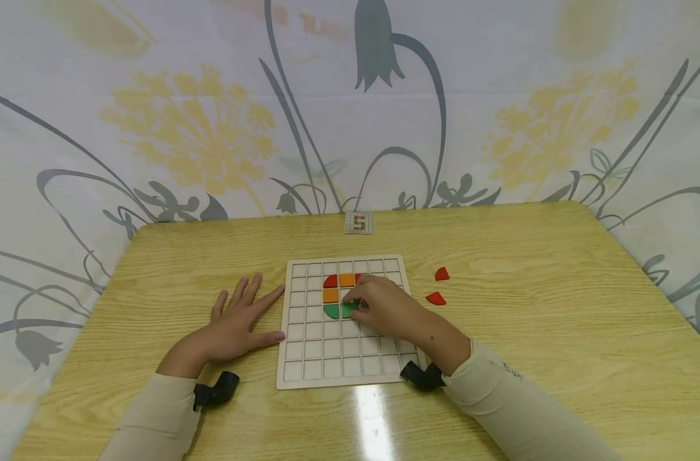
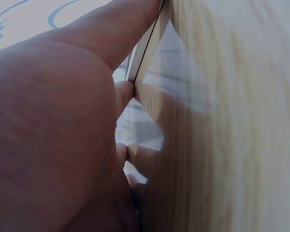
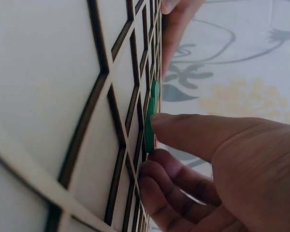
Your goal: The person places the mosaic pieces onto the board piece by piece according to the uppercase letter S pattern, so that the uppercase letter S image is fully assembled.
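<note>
A pale wooden grid board (image 1: 312,369) lies on the table. My left hand (image 1: 233,328) is spread flat beside it, thumb and index fingertip at its left edge. Over the middle of the board, my right hand (image 1: 387,309) pinches a green square tile (image 3: 149,128) between thumb and fingers, low at the cells. Left of that tile sits a green quarter-round tile (image 1: 331,312). Above are an orange tile (image 1: 330,295), a red quarter-round tile (image 1: 330,281) and another orange tile (image 1: 347,280). A further red tile (image 1: 358,278) is partly hidden behind my right hand.
Two loose red quarter-round tiles, an upper one (image 1: 442,274) and a lower one (image 1: 436,298), lie on the table right of the board. A small pattern card (image 1: 359,223) with an S-like figure lies at the back edge, before a flowered curtain (image 1: 327,115).
</note>
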`<state>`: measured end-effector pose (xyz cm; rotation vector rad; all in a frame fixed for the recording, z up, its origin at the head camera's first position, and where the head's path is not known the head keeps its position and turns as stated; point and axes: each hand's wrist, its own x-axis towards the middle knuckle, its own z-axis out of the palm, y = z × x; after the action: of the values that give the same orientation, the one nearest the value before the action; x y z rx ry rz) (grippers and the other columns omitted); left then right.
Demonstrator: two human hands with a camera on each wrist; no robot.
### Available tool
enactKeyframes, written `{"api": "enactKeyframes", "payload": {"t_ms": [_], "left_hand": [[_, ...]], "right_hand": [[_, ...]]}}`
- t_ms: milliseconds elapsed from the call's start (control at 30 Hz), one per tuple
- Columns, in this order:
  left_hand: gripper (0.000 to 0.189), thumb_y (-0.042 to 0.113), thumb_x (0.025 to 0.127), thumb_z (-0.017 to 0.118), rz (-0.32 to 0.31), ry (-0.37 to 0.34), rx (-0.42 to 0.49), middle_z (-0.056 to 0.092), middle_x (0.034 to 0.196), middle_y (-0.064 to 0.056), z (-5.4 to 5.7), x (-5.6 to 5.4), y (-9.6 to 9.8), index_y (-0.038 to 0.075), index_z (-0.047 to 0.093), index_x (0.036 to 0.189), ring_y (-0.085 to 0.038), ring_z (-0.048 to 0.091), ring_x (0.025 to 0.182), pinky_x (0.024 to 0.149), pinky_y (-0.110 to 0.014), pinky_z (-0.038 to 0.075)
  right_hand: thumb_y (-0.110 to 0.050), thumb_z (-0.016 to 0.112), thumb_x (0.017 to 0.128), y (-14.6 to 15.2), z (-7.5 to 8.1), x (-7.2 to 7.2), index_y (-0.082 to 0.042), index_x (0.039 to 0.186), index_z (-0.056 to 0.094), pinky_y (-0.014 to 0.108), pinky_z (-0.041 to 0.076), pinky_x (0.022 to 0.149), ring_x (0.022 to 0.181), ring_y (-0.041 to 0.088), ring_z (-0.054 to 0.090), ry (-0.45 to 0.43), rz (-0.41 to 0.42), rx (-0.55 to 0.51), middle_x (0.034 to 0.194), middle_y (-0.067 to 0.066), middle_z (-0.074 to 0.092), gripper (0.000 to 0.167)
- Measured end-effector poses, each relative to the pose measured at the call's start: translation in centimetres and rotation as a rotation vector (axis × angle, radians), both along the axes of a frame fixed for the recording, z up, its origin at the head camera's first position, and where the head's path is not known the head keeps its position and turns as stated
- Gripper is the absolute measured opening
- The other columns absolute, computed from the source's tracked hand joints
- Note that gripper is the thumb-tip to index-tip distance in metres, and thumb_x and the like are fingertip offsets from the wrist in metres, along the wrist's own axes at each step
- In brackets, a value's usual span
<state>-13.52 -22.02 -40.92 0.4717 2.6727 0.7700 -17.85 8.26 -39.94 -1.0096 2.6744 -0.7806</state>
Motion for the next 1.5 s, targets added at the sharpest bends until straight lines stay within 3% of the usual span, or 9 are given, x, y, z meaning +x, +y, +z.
{"api": "enactKeyframes", "payload": {"t_ms": [433,733,1033,1333,1500], "left_hand": [[0.084,0.053,0.094,0.064,0.002,0.003,-0.004,-0.005,0.167,-0.022,0.0,-0.1,0.1,0.022,0.025,0.161,-0.047,-0.013,0.152,0.114,-0.069,-0.013],[0.084,0.054,0.093,0.064,0.007,0.006,-0.013,-0.006,0.167,-0.022,-0.5,0.1,-0.2,0.022,0.025,0.161,-0.047,-0.013,0.153,0.114,-0.068,-0.014],[0.084,0.056,0.093,0.063,0.008,0.011,-0.032,-0.007,0.168,-0.02,-0.8,-0.3,-0.3,0.025,0.023,0.161,-0.045,-0.014,0.153,0.115,-0.067,-0.015],[0.085,0.055,0.093,0.063,0.001,0.014,-0.034,-0.008,0.168,-0.021,-0.8,-0.3,-0.4,0.023,0.023,0.161,-0.048,-0.013,0.152,0.114,-0.068,-0.015],[0.085,0.056,0.094,0.062,-0.009,0.022,-0.035,-0.008,0.167,-0.022,-0.8,-0.4,-0.3,0.024,0.023,0.161,-0.049,-0.013,0.152,0.114,-0.068,-0.014]], "right_hand": [[-0.011,0.074,0.091,-0.1,-0.2,-0.1,-0.007,0.113,0.076,0.02,0.039,0.063,0.074,0.012,0.046,-0.025,-0.037,0.001,0.092,0.002,0.062,0.022],[-0.017,0.073,0.093,0.3,0.7,0.3,-0.01,0.115,0.075,0.024,0.052,0.075,0.087,0.014,0.061,0.042,-0.042,-0.021,0.102,0.002,0.066,0.023],[-0.011,0.073,0.092,4.1,3.2,-0.9,-0.006,0.111,0.076,0.035,0.057,0.075,0.089,0.021,0.065,0.259,-0.127,-0.146,0.102,0.006,0.069,0.02],[-0.006,0.07,0.093,8.5,3.5,-1.6,-0.006,0.11,0.076,0.042,0.057,0.07,0.087,0.025,0.064,0.351,-0.216,-0.183,0.1,0.009,0.068,0.018],[-0.007,0.067,0.095,10.3,3.2,-1.9,-0.004,0.114,0.075,0.04,0.054,0.07,0.09,0.028,0.062,0.298,-0.268,-0.166,0.103,0.01,0.067,0.021]]}}
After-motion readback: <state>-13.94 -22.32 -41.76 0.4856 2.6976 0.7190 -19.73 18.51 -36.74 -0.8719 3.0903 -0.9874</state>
